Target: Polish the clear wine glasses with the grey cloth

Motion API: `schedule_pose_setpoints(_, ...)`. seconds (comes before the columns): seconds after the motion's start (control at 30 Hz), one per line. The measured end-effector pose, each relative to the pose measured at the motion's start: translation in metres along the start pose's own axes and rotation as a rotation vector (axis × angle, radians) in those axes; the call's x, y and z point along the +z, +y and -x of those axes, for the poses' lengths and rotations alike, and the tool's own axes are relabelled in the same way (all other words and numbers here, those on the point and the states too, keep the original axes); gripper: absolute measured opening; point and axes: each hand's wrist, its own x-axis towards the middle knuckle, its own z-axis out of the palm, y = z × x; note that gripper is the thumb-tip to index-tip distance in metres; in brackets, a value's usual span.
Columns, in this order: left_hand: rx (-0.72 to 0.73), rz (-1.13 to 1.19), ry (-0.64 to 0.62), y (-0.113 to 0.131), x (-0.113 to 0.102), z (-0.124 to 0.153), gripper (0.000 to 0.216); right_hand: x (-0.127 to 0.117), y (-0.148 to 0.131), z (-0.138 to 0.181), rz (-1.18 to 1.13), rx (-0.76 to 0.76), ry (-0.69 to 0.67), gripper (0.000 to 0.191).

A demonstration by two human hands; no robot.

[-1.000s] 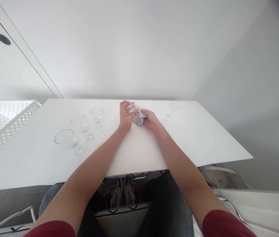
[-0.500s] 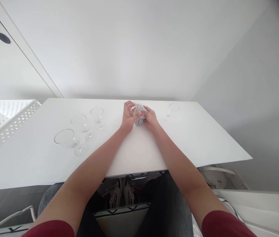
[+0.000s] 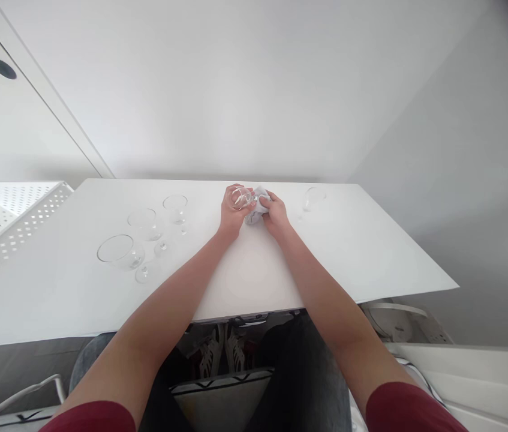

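Observation:
My left hand (image 3: 232,211) is closed around the bowl of a clear stemmed glass (image 3: 241,197), which lies tilted with its rim toward the left. In my right hand (image 3: 277,215) is a pale grey cloth (image 3: 256,215), bunched about the stem end of that glass. The cloth hides the glass's foot. Both hands are close together above the far middle of the white table (image 3: 254,276).
On the left stand three clear stemmed glasses: a large one (image 3: 121,252), a middle one (image 3: 144,225) and a smaller one (image 3: 175,210). Another glass (image 3: 314,199) stands to the right. A wall rises behind the table; a white perforated rack (image 3: 11,240) is at far left.
The glass has turned in my left hand, so its bowl shows more clearly. My right hand has shifted slightly with the cloth around the stem end.

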Motion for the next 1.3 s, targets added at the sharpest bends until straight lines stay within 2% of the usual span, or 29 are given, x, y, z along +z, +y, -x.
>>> schedule_pose_setpoints(0.1,0.028,0.005,0.009,-0.003,-0.003,-0.003,0.062,0.002,0.003,0.002,0.07,0.035,-0.082,0.04)
schedule_pose_setpoints(0.3,0.092,-0.101,-0.039,-0.011,-0.009,-0.006,0.06,-0.001,0.002,-0.001,0.03,-0.087,0.055,0.04)
schedule_pose_setpoints(0.4,0.084,-0.089,-0.046,-0.012,-0.009,-0.006,0.063,-0.001,-0.001,0.0,0.014,-0.074,0.011,0.038)
schedule_pose_setpoints(0.5,0.098,-0.065,-0.022,-0.01,-0.008,-0.006,0.063,0.002,-0.002,0.004,0.025,0.032,-0.076,0.035)
schedule_pose_setpoints(0.57,0.106,-0.043,0.016,-0.008,-0.008,-0.006,0.063,0.003,-0.003,0.006,0.025,0.055,-0.087,0.033)
schedule_pose_setpoints(0.63,0.105,-0.028,0.035,-0.009,-0.009,-0.006,0.062,0.002,-0.005,0.006,0.0,0.009,-0.054,0.032)
schedule_pose_setpoints(0.73,0.091,-0.042,-0.013,-0.012,-0.011,-0.008,0.063,0.001,-0.008,0.005,-0.025,-0.053,-0.016,0.034)
schedule_pose_setpoints(0.8,0.101,-0.072,-0.049,-0.016,-0.013,-0.011,0.065,0.001,-0.008,0.005,-0.009,-0.022,-0.038,0.035)
schedule_pose_setpoints(0.9,0.162,-0.1,-0.021,-0.02,-0.017,-0.015,0.066,0.003,-0.008,0.006,0.016,0.026,-0.106,0.037)
schedule_pose_setpoints(0.97,0.188,-0.103,0.004,-0.021,-0.019,-0.017,0.064,0.004,-0.008,0.006,0.025,0.0,-0.107,0.038)
schedule_pose_setpoints(1.07,0.163,-0.123,-0.048,-0.022,-0.019,-0.017,0.064,0.003,-0.008,0.006,0.028,-0.052,-0.068,0.039)
schedule_pose_setpoints(1.13,0.153,-0.135,-0.066,-0.022,-0.018,-0.017,0.065,0.003,-0.008,0.006,0.049,-0.034,-0.091,0.038)
schedule_pose_setpoints(1.23,0.183,-0.115,0.01,-0.022,-0.019,-0.018,0.066,0.005,-0.007,0.007,0.114,0.02,-0.168,0.036)
schedule_pose_setpoints(1.3,0.182,-0.094,0.03,-0.022,-0.02,-0.018,0.066,0.006,-0.007,0.007,0.135,0.001,-0.168,0.037)
